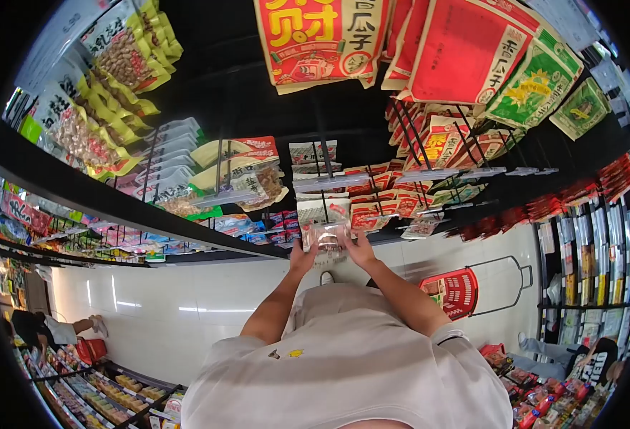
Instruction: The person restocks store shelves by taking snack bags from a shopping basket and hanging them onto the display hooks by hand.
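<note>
In front of the shelf I hold a small clear plastic snack packet [328, 237] with a pale upper part. My left hand [303, 256] is closed on its left side. On the opposite edge, my right hand [360, 250] grips the same packet. What is inside the packet is too small to make out. Just above it hang similar pale packets [322, 209] on a hook, close to my fingers. Red snack bags [373, 214] hang right beside them.
Large red and yellow bags [322, 43] and nut bags [86, 129] hang higher up. A red shopping basket [452, 293] with a long handle stands on the floor to my right. Other people are at the far left [50, 325] and lower right [572, 361].
</note>
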A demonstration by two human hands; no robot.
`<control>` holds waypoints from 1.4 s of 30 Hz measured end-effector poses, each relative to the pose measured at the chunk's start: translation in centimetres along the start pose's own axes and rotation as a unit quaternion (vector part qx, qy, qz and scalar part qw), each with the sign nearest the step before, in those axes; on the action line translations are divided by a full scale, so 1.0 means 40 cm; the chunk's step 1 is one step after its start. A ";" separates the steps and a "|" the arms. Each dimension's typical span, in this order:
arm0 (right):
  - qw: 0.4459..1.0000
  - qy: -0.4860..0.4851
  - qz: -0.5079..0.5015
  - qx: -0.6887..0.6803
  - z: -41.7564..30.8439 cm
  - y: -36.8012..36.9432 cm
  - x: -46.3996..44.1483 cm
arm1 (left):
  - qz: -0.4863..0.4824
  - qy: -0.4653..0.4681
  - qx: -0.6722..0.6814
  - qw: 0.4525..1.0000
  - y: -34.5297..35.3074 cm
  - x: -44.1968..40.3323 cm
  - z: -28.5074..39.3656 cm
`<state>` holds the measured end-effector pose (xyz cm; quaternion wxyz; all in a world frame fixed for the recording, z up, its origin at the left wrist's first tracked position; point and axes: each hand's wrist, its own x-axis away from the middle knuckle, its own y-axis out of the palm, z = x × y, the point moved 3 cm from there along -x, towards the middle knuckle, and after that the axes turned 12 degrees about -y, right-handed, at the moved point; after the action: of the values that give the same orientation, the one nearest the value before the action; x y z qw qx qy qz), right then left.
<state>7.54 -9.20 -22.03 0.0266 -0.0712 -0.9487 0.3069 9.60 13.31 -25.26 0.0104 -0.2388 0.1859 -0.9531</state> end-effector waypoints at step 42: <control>0.812 0.577 -0.017 -0.083 1.123 -0.492 1.141 | -0.290 -0.105 -0.616 0.725 0.788 0.472 -0.334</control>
<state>-44.13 -44.03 -46.59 0.5687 -0.2209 -0.7817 0.1291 -15.43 -13.42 -38.97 -0.3965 -0.3339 0.6515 -0.5539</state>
